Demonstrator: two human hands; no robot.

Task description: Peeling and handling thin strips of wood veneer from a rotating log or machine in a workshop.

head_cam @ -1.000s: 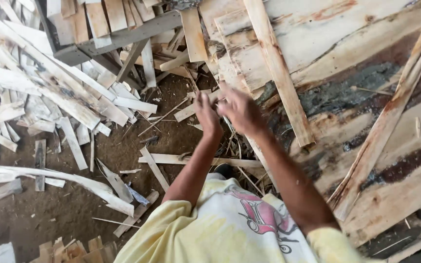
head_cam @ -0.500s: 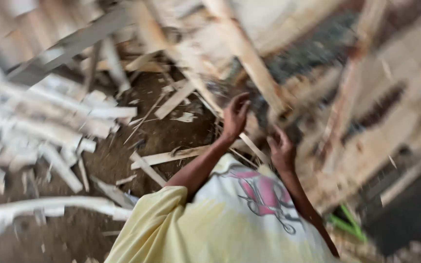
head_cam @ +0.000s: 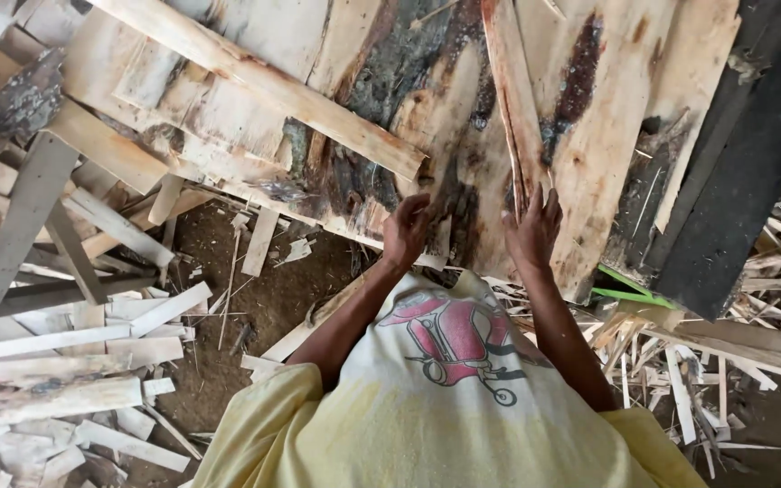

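Observation:
My left hand (head_cam: pixel 406 230) grips the near edge of a thin wood veneer sheet (head_cam: pixel 449 136), pale with dark bark-stained patches, lying on a stack in front of me. My right hand (head_cam: pixel 535 226) rests on the same edge, fingers around a narrow split strip (head_cam: pixel 512 99) that runs up the sheet. A pale wooden batten (head_cam: pixel 264 81) lies diagonally across the stack to the left of my hands. My yellow shirt fills the bottom of the view.
Loose wood strips and offcuts (head_cam: pixel 74 343) are piled on the dirt floor at the left. A dark board (head_cam: pixel 734 181) leans at the right, with splinters and scraps (head_cam: pixel 707 380) below it. A green strip (head_cam: pixel 630 294) lies by the sheet's right corner.
The view swung right along the veneer stack. Both hands, raised together over the stack a second ago, have separated and come down onto the sheet's near edge.

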